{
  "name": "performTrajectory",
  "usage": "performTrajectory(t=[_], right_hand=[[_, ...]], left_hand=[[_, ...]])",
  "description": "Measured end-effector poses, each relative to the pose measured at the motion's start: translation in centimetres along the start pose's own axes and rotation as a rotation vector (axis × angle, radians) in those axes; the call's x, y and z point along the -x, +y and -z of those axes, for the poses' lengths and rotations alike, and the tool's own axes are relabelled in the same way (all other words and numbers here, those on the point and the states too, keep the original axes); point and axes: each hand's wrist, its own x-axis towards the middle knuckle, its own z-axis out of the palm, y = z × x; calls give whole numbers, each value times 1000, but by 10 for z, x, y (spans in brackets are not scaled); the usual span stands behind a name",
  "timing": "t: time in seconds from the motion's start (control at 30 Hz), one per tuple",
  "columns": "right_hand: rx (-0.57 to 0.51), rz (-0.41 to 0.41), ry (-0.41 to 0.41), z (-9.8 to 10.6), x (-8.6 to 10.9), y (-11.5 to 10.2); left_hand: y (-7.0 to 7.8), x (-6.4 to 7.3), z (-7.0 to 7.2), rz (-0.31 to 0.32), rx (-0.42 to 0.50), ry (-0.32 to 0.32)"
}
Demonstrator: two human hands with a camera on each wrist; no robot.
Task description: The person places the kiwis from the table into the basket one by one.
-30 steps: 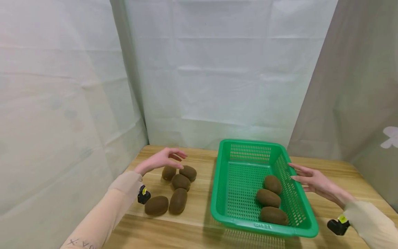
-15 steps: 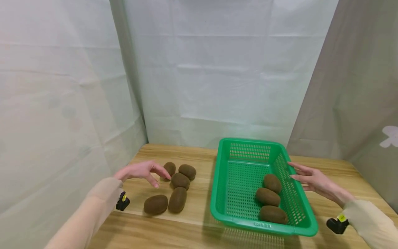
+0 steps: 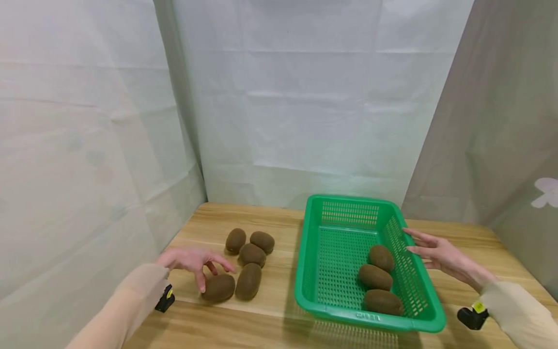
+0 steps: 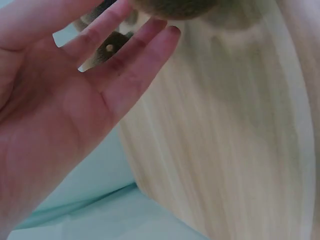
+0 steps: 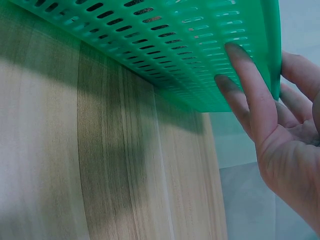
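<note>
My left hand (image 3: 192, 261) reaches low over the nearest-left kiwi (image 3: 219, 288) on the table. Its thumb comes down at the near side of the fruit and the other fingers spread over the far side. In the left wrist view the fingers look fairly straight, their tips right at a kiwi (image 4: 175, 7) at the top edge. My right hand (image 3: 442, 254) holds the right rim of a green plastic basket (image 3: 302, 261). In the right wrist view, fingers (image 5: 252, 92) lie against the basket's slotted outer wall, with the rim between them and the rest of the hand.
Several other kiwis sit close together on the wooden table (image 3: 279, 276), among them a long one (image 3: 249, 281) beside the left hand. Three kiwis (image 3: 376, 277) lie along the basket's right side. Pale cloth (image 3: 287, 106) hangs behind and on both sides.
My left hand has drawn back from the far kiwis, moving left and toward me, then come down over the nearest-left one. The right hand and basket have stayed put.
</note>
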Motion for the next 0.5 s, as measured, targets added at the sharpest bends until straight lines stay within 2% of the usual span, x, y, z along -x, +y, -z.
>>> performTrajectory(t=[0.23, 0.5], right_hand=[[6, 2, -13, -2, 1, 0], [7, 5, -9, -2, 1, -2]], left_hand=[[-9, -2, -5, -29, -66, -26], [-11, -1, -8, 17, -29, -11]])
